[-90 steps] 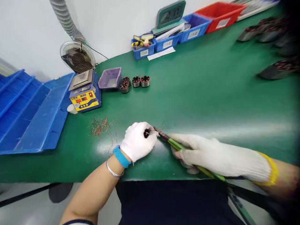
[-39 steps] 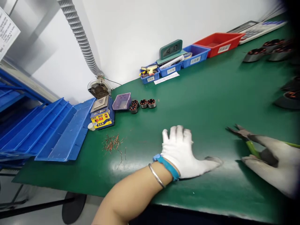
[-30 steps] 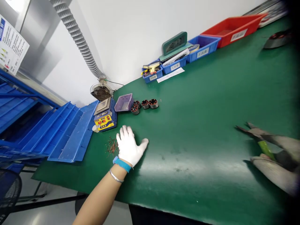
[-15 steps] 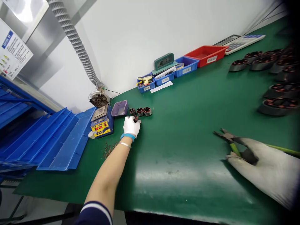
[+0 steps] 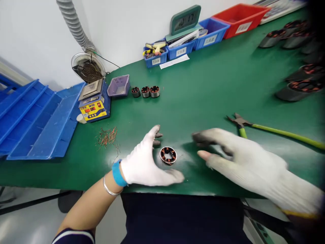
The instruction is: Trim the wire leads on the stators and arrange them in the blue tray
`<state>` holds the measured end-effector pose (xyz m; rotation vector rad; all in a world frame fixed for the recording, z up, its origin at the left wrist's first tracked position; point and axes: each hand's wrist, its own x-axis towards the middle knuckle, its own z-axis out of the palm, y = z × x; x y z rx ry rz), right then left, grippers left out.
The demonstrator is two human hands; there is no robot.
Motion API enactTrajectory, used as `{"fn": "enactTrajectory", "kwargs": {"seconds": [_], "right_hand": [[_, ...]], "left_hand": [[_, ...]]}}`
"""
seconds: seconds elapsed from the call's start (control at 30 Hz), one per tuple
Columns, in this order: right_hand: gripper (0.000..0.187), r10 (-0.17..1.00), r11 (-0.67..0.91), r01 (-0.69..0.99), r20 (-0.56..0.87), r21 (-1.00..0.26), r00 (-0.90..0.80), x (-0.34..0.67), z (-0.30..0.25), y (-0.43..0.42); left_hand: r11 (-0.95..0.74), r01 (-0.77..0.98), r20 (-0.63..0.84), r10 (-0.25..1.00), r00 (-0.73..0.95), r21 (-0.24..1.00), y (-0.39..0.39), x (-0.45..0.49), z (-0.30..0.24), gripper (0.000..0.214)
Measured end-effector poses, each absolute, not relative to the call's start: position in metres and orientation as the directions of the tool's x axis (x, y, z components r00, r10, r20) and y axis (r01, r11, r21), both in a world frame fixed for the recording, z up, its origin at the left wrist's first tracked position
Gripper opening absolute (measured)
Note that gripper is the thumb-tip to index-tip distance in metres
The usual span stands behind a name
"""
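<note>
A small motor stator [image 5: 168, 156], a ring with copper windings, lies near the table's front edge. My left hand [image 5: 149, 164], in a white glove with a blue wristband, curves around it with thumb and fingers apart; I see no clear contact. To its right hovers my right hand [image 5: 233, 154], gloved and slightly blurred, with a gap between thumb and fingers and nothing in it. Green-handled cutting pliers [image 5: 276, 131] lie on the table just behind the right hand, which partly hides one handle.
Three more stators [image 5: 145, 92] stand in a row beside a purple tray [image 5: 118, 86]. Copper wire scraps [image 5: 107, 137] lie at the left, near a yellow-and-blue heating unit [image 5: 94, 110]. Blurred stators [image 5: 299, 89] fill the right side. Bins [image 5: 156, 61] and a clock [image 5: 185, 20] line the wall.
My left hand has come back from the stator row towards the front edge, where a stator now lies. The right hand has left the pliers and moved left. The view has shifted downward.
</note>
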<state>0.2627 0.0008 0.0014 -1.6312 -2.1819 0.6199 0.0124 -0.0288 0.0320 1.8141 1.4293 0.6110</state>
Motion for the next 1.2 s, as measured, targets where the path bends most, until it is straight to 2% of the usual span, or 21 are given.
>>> {"fn": "enactTrajectory", "kwargs": {"seconds": [0.03, 0.1, 0.23, 0.3, 0.4, 0.47, 0.53, 0.6, 0.67, 0.73, 0.83, 0.9, 0.97, 1.03, 1.1, 1.2], "right_hand": [[0.045, 0.934, 0.234, 0.779, -0.089, -0.581, -0.347, 0.251, 0.005, 0.007], [0.044, 0.847, 0.281, 0.721, -0.189, -0.634, -0.497, 0.229, 0.010, 0.021], [0.022, 0.778, 0.355, 0.709, -0.226, -0.610, -0.585, 0.198, 0.013, 0.041], [0.017, 0.793, 0.323, 0.737, -0.255, -0.594, -0.553, 0.194, 0.011, 0.042], [0.023, 0.808, 0.242, 0.790, -0.335, -0.563, -0.485, 0.199, 0.008, 0.040], [0.027, 0.802, 0.216, 0.808, -0.373, -0.549, -0.467, 0.202, 0.006, 0.039], [0.029, 0.792, 0.214, 0.797, -0.378, -0.565, -0.480, 0.204, 0.004, 0.038], [0.030, 0.792, 0.224, 0.779, -0.357, -0.586, -0.496, 0.205, 0.001, 0.038], [0.029, 0.806, 0.243, 0.789, -0.335, -0.565, -0.488, 0.205, -0.001, 0.038], [0.026, 0.844, 0.248, 0.840, -0.319, -0.482, -0.432, 0.205, -0.002, 0.038], [0.028, 0.905, 0.216, 0.921, -0.287, -0.325, -0.313, 0.207, -0.004, 0.038], [0.033, 0.917, 0.233, 0.901, -0.226, -0.366, -0.329, 0.206, -0.005, 0.037], [0.035, 0.896, 0.270, 0.809, -0.171, -0.523, -0.410, 0.204, -0.005, 0.036], [0.032, 0.872, 0.248, 0.739, -0.188, -0.627, -0.451, 0.200, -0.005, 0.036], [0.027, 0.880, 0.191, 0.787, -0.253, -0.586, -0.402, 0.197, -0.005, 0.038], [0.024, 0.909, 0.180, 0.881, -0.268, -0.437, -0.319, 0.199, -0.007, 0.043]], "left_hand": [[-0.078, 0.647, -0.073, 0.976, 0.203, 0.758, -0.029, 0.021, 0.030, 0.129], [-0.038, 0.710, -0.059, 0.992, 0.113, 0.703, -0.029, 0.036, 0.022, 0.133], [-0.042, 0.755, 0.007, 0.999, 0.049, 0.654, -0.027, 0.042, 0.002, 0.111], [-0.081, 0.717, 0.001, 0.994, 0.111, 0.692, -0.025, 0.031, -0.001, 0.110], [-0.124, 0.609, -0.069, 0.956, 0.284, 0.783, -0.019, 0.012, 0.004, 0.116], [-0.115, 0.568, -0.107, 0.933, 0.343, 0.815, -0.016, 0.004, 0.008, 0.115], [-0.080, 0.558, -0.100, 0.953, 0.285, 0.826, -0.016, 0.005, 0.008, 0.120], [-0.027, 0.567, -0.075, 0.985, 0.156, 0.823, -0.017, 0.010, 0.005, 0.128], [0.021, 0.588, -0.078, 0.994, 0.072, 0.809, -0.019, 0.015, 0.000, 0.123], [0.047, 0.591, -0.099, 0.993, 0.056, 0.805, -0.019, 0.018, -0.004, 0.114], [0.055, 0.556, -0.107, 0.992, 0.061, 0.829, -0.018, 0.018, -0.007, 0.114], [0.064, 0.522, -0.116, 0.991, 0.067, 0.851, -0.017, 0.016, -0.007, 0.116], [0.085, 0.496, -0.140, 0.987, 0.073, 0.864, -0.016, 0.016, -0.006, 0.118], [0.112, 0.483, -0.174, 0.981, 0.084, 0.868, -0.016, 0.016, -0.005, 0.119], [0.125, 0.470, -0.192, 0.977, 0.096, 0.874, -0.015, 0.016, -0.004, 0.118], [0.119, 0.448, -0.192, 0.974, 0.121, 0.886, -0.014, 0.014, -0.005, 0.119]]}}
